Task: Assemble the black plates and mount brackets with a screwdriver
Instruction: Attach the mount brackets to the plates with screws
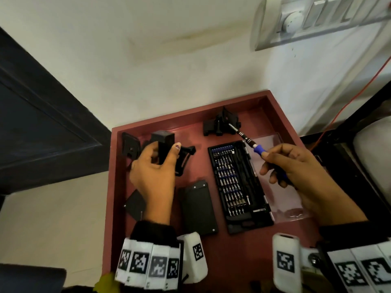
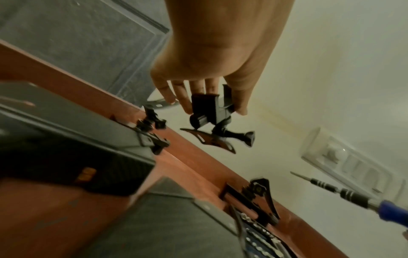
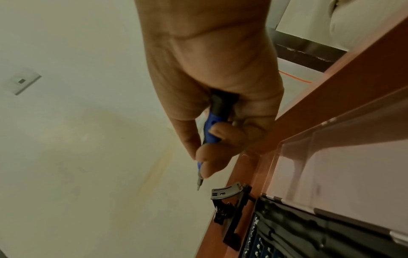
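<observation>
My left hand [image 1: 154,166] grips a black mount bracket [image 1: 164,144] and holds it above the left part of the red tray [image 1: 273,115]; in the left wrist view the bracket [image 2: 212,111] hangs from the fingers [image 2: 183,97] with its curved base and thumbscrew below. My right hand [image 1: 296,166] holds a blue-handled screwdriver [image 1: 251,144], tip pointing at another bracket assembly [image 1: 222,123] at the tray's far side. In the right wrist view the screwdriver [image 3: 212,127] lies in the curled fingers. A black plate [image 1: 198,208] lies flat mid-tray, another [image 1: 135,204] beneath my left wrist.
An open bit set case [image 1: 237,187] with a clear lid [image 1: 281,187] lies on the tray's right half. One more black bracket [image 1: 130,149] stands at the tray's far left corner. A white wall with a switch panel [image 1: 317,20] rises behind; a dark door [image 1: 42,123] is left.
</observation>
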A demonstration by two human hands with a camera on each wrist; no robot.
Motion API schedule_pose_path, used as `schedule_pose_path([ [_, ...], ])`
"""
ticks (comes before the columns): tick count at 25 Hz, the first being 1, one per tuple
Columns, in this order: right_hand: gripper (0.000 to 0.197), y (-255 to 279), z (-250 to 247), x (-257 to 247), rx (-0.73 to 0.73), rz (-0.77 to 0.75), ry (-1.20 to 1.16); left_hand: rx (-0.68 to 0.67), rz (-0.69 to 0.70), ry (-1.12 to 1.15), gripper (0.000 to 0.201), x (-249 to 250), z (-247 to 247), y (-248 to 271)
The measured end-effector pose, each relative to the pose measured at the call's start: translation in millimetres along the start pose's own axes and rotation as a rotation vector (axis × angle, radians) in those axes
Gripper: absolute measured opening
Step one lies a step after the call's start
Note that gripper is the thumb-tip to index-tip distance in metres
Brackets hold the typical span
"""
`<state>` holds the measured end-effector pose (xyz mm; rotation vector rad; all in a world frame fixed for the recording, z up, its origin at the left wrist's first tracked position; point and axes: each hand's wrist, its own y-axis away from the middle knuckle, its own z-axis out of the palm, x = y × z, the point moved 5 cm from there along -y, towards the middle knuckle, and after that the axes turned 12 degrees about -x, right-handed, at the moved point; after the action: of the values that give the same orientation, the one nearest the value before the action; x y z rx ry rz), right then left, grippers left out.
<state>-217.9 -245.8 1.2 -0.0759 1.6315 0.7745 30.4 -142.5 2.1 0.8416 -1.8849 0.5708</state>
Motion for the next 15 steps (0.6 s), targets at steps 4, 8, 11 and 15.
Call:
schedule_pose_path([
  [4,0.010,-1,-7,1,0.031,-0.028,-0.041,-0.120,-0.081,-0.291,0.030,8,43,-29],
  [8,0.011,-3,-18,3,0.093,-0.038,-0.097,-0.170,-0.173,-0.547,0.041,-3,55,-57],
  [11,0.010,-4,-20,3,0.095,-0.039,-0.119,-0.210,-0.216,-0.580,0.048,-8,53,-61],
  [15,0.010,-3,-18,2,0.092,-0.044,-0.140,-0.158,-0.034,-0.706,0.071,22,46,-56],
])
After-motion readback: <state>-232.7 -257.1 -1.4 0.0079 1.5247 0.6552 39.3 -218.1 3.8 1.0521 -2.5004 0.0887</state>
